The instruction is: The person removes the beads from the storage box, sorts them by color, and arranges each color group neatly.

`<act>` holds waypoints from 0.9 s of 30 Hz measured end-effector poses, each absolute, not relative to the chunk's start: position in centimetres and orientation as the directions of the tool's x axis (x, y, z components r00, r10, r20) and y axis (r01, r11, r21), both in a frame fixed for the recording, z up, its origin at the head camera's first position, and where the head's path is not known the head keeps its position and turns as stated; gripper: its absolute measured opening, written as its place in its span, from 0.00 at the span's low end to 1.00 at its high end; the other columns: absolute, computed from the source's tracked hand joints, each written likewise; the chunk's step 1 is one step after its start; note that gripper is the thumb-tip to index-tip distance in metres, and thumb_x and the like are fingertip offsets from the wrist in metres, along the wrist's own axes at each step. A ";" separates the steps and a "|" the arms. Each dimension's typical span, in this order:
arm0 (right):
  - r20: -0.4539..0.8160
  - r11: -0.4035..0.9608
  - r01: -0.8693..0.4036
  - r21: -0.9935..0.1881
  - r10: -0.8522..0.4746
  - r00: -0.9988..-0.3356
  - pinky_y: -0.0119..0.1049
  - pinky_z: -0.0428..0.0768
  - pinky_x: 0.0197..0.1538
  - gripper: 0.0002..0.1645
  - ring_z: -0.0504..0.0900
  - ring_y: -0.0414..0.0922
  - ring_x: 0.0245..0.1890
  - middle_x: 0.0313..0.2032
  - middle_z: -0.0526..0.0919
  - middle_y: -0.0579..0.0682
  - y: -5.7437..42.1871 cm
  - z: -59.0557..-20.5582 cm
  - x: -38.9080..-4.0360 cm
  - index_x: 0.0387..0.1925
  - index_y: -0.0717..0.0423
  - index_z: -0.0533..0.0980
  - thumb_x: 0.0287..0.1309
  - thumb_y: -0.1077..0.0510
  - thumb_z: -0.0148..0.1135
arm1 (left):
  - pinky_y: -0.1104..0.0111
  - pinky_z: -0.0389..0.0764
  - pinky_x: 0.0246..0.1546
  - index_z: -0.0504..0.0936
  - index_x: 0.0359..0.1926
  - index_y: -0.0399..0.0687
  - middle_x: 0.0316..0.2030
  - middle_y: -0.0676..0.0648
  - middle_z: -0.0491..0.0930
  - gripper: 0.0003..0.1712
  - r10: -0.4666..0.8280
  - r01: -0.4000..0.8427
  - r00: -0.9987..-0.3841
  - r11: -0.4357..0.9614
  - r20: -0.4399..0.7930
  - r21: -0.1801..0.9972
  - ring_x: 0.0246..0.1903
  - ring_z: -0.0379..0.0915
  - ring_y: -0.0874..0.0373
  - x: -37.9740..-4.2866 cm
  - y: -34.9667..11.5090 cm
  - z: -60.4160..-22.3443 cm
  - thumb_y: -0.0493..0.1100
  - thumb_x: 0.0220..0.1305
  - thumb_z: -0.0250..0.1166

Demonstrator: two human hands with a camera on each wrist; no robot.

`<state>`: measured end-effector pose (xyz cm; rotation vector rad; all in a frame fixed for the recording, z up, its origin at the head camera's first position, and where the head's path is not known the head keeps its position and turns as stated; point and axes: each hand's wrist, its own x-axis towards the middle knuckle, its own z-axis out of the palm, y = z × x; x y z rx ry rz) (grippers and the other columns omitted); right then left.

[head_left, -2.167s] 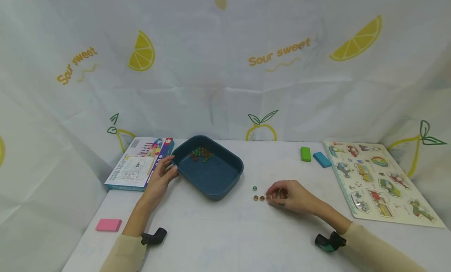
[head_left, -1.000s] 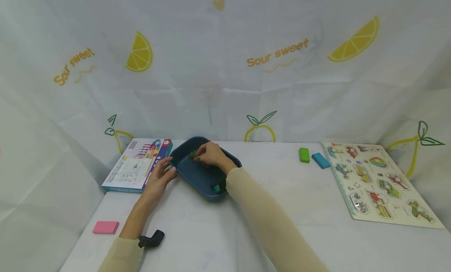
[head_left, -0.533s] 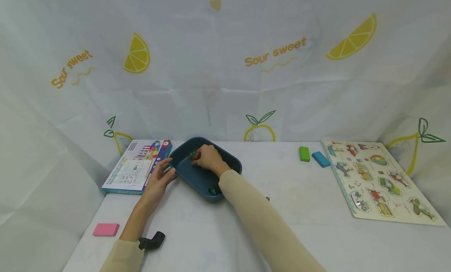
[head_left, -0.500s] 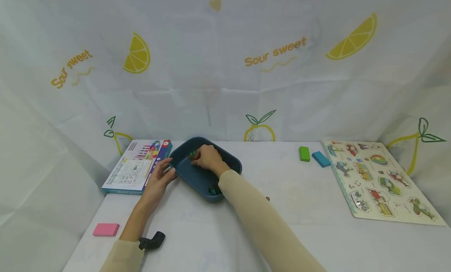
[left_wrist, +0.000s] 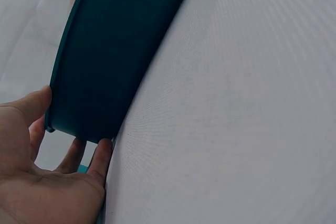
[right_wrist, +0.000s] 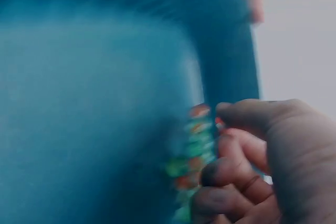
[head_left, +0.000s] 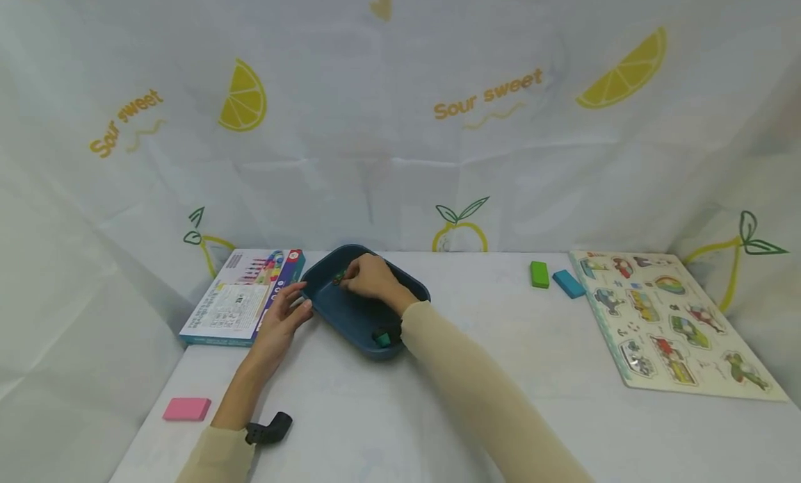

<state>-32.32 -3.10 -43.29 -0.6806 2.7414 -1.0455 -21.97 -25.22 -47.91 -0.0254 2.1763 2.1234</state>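
Observation:
A dark blue tray (head_left: 350, 320) stands in the middle of the table, with several green and orange-red glass marbles (head_left: 338, 278) at its far left end. My right hand (head_left: 373, 279) reaches down into it, beside the marbles. In the right wrist view, which is blurred, thumb and index finger pinch a small red marble (right_wrist: 219, 124) near the tray wall; the other fingers curl close to the heap. My left hand (head_left: 279, 323) touches the tray's left corner, its thumb at the rim and fingertips against the outer side in the left wrist view.
A printed box (head_left: 240, 299) lies left of the tray, partly behind the left hand. A pink block (head_left: 187, 408) is at front left. Green (head_left: 539, 274) and blue (head_left: 569, 283) blocks sit near a picture puzzle board (head_left: 676, 323) on the right. The right sleeve covers part of the table.
From the few marbles on the table at right, my right hand has moved left into the tray. Those table marbles are now out of sight by the right sleeve. The left hand stays put.

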 end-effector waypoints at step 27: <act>0.035 0.611 -0.375 -0.697 -0.494 -0.869 0.27 0.74 0.31 0.03 0.75 0.35 0.29 0.27 0.79 0.40 20.1 -43.1 -21.3 0.39 0.47 0.86 0.64 0.56 0.73 | 0.84 0.78 0.59 0.58 0.81 0.57 0.84 0.46 0.53 0.35 0.045 -0.087 -0.995 0.048 -0.090 0.995 0.81 0.56 0.49 -22.0 -25.0 -47.9 0.52 0.81 0.60</act>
